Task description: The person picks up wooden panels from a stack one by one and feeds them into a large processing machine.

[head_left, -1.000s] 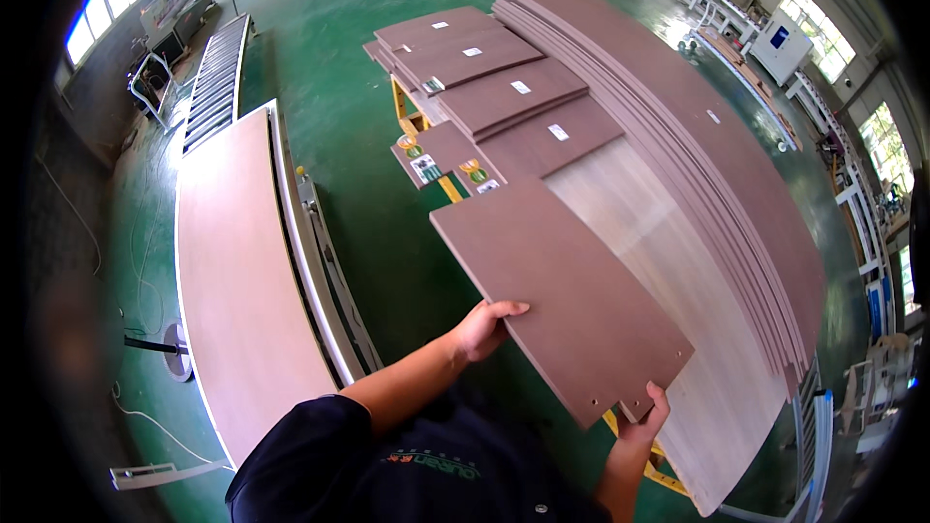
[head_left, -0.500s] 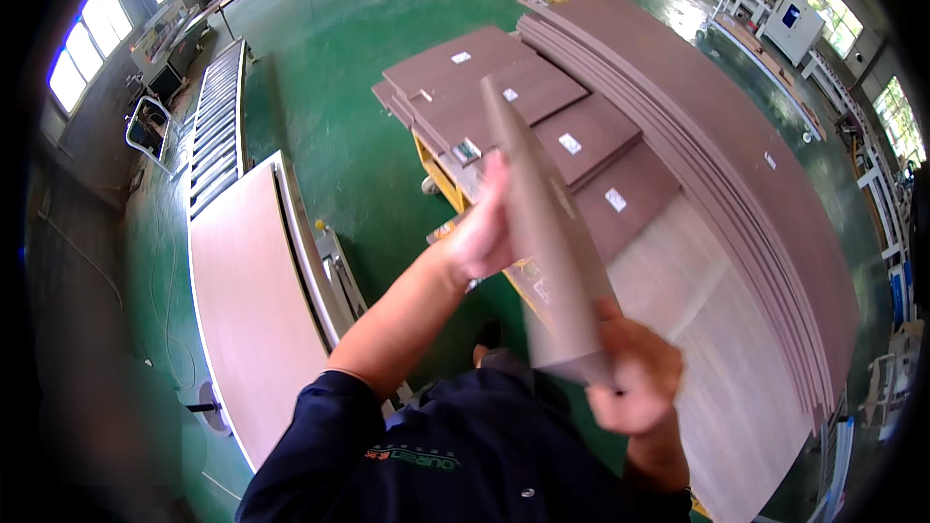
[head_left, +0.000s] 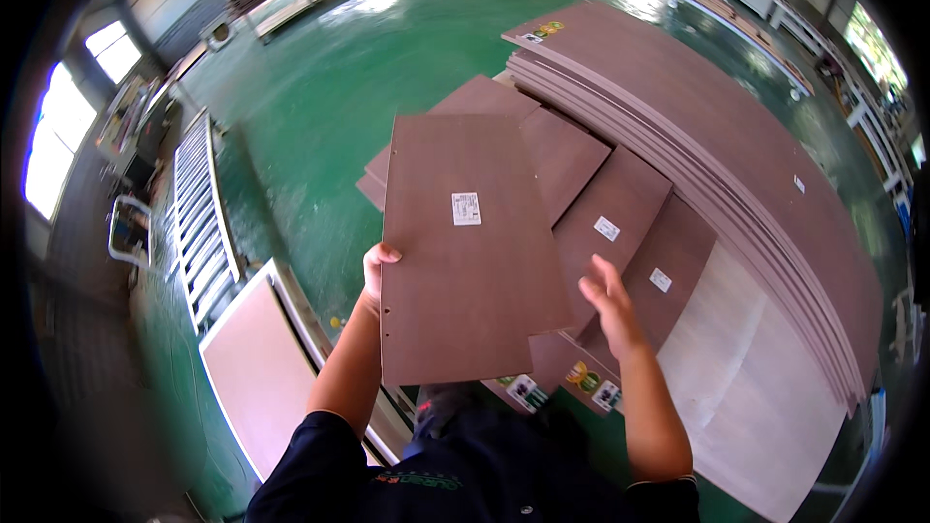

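A brown rectangular panel (head_left: pixel 455 291) faces me broadside, held up in front of my body. It has a white label (head_left: pixel 466 208) on its face, small holes along its left edge and a notch at its lower right corner. My left hand (head_left: pixel 377 273) grips the panel by its left edge, the thumb on the face and the other fingers hidden behind. My right hand (head_left: pixel 610 300) is apart from the panel, just off its right side, with fingers stretched out. Beyond it lie overlapping brown panels (head_left: pixel 625 203) with white labels, partly hidden by the held one.
A tall stack of long brown boards (head_left: pixel 697 107) stands on the right, beside a pale board surface (head_left: pixel 751 368). On the left, a pale-topped table (head_left: pixel 257 358) adjoins a roller conveyor (head_left: pixel 201 223). Green floor (head_left: pixel 320 68) stretches beyond.
The panel has turned from edge-on to face me. My right hand has let go of its lower end and opened, and my left hand has moved left along with the panel's edge.
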`<state>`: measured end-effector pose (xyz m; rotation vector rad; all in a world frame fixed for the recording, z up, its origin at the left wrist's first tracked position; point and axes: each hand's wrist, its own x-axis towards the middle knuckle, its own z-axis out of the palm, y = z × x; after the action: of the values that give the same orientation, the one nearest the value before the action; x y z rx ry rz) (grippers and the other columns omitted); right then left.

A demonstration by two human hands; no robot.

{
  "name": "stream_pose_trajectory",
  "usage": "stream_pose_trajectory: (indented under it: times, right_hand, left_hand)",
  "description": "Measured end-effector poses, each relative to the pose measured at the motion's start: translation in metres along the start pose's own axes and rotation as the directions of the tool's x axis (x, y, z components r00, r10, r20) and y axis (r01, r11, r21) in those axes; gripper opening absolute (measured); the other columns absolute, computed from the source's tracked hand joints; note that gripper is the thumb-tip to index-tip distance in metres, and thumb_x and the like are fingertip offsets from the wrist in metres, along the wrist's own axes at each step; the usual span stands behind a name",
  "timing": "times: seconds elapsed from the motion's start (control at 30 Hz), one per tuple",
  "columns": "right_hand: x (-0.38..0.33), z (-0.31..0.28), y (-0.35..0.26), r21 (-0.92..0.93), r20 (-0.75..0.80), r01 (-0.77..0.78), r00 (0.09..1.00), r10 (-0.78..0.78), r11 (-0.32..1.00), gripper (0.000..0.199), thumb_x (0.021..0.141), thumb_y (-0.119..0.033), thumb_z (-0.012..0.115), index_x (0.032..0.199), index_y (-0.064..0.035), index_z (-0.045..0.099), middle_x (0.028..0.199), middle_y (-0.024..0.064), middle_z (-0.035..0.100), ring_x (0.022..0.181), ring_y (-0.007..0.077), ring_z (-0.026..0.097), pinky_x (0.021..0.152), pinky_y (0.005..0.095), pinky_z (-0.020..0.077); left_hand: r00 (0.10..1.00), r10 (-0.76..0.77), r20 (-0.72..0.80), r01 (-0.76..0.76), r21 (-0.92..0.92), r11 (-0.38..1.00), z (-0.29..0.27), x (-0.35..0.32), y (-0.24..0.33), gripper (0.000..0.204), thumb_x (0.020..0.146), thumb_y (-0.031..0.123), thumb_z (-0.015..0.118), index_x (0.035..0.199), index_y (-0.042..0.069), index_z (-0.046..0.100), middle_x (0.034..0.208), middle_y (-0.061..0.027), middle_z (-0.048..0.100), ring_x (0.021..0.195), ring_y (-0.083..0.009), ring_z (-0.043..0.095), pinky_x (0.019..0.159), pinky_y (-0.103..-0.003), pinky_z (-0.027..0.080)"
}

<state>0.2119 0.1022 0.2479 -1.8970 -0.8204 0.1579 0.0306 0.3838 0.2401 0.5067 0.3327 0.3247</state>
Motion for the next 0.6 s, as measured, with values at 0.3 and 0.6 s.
stream_pose_trajectory:
  times: [0.3,0.6]
  right_hand:
    - [0.085,0.165,-0.003,0.792,0.374,-0.543,0.792,0.482,0.279,0.043,0.078,0.0,0.057,0.119,0.0006,0.046,0.102,0.0079,0.06,0.093,0.0149,0.057,0.081,0.0254,0.0433]
    - [0.175,0.288,0.019,0.759,0.154,-0.525,0.72,0.677,0.386,0.036,0.081,0.001,0.056,0.115,-0.0018,0.047,0.1,0.0088,0.06,0.093,0.0178,0.057,0.078,0.031,0.0456]
  left_hand:
    - [0.893,-0.449,-0.023,0.432,0.318,0.844,-0.118,0.169,0.131,0.053,0.065,0.022,0.052,0.111,-0.003,0.052,0.095,-0.016,0.061,0.084,-0.0284,0.059,0.076,-0.039,0.049]
    - [0.977,-0.129,-0.168,0.184,0.974,0.129,-0.15,0.308,0.202,0.044,0.085,0.034,0.058,0.11,-0.003,0.054,0.093,-0.0138,0.062,0.079,-0.022,0.061,0.072,-0.034,0.05]
